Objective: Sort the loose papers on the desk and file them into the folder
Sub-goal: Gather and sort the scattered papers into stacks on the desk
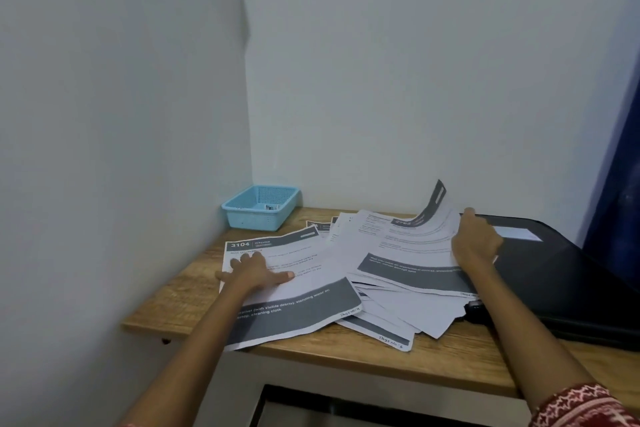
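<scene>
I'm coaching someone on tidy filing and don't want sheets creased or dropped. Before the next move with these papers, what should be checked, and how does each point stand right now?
1. Left hand pressing flat on the sheet marked 3104, holding it in place: ok.
2. Right hand has a grip on the raised sheets at their right edge: ok, though how many sheets it holds cannot be told.
3. Raised sheets free of creasing: not ok, the far corner curls upward.
4. Pile squared up: not ok, sheets are fanned at different angles.
5. Papers fully on the desk: not ok, the front sheet overhangs the near edge.
6. Black folder open to take papers: not ok, it looks closed.
</scene>
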{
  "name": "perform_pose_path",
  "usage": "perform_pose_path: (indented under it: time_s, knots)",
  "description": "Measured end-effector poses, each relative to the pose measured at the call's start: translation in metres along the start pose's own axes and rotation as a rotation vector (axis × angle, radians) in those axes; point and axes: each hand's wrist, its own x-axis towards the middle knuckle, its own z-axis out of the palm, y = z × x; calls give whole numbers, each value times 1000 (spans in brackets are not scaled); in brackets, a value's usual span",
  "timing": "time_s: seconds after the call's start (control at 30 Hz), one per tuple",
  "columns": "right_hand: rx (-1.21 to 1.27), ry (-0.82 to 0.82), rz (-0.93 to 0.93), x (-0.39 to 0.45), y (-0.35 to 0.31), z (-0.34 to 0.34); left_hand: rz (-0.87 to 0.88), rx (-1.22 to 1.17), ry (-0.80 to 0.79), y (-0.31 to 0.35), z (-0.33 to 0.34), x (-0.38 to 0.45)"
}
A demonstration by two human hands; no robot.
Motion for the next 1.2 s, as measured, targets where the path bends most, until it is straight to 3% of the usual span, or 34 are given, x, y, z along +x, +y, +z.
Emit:
perform_pose_path:
  time_s: [0.17,0.27,0.43,0.53,0.67,0.77,0.93,1.1,1.2]
  knots:
    - [337,274,-87,6,-11,-44,15,-14,84,-10,-2,-4]
    - [650,324,-36,9,-36,-71,44,-101,98,-18,-6,-4]
    - [898,61,-52,-1,-75,-67,85,-375,311,-32,-19,-12]
    - [813,-131,-138,-31,-97,-40,-3,-568,367,-40,-29,-18]
    - [528,-407,-252,-75,-115,-4,-70,-822,264,-47,-35,-16]
    - [372,-575,-314,-93,-127,5,-35,-831,195,-46,-37,-15]
    - [350,-621,-382,-107,-155,6,91,-561,64,-45,-37,-8]
    - [528,-655,-323,-115,-176,16,28,-398,344,-54,-45,-3]
    - [800,-616,-199,-117,-180,21,15,-554,592,-56,-55,-4]
